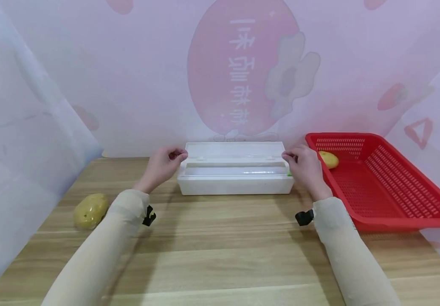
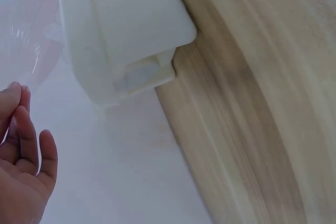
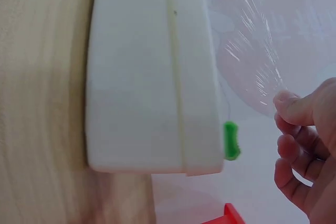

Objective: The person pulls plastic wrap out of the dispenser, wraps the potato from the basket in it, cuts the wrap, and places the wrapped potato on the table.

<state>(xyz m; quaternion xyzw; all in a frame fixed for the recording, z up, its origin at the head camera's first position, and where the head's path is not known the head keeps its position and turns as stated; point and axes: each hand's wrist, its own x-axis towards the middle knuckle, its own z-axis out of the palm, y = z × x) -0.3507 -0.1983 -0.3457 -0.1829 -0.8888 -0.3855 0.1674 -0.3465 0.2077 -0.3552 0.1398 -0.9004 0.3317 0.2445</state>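
Note:
A white cling film dispenser box stands against the back wall with its lid raised and a roll inside. Clear cling film stretches between my two hands above the box, with bright creases running to the fingertips. My left hand pinches one corner of the film between thumb and forefinger at the box's left end. At the right end, my right hand pinches the other corner. A small green piece sits on the box edge near my right hand.
On the left of the wooden table lies a shiny potato, beside my left forearm. A red plastic basket stands at the right, holding another potato. Patterned pink-and-white sheeting closes off the back and sides.

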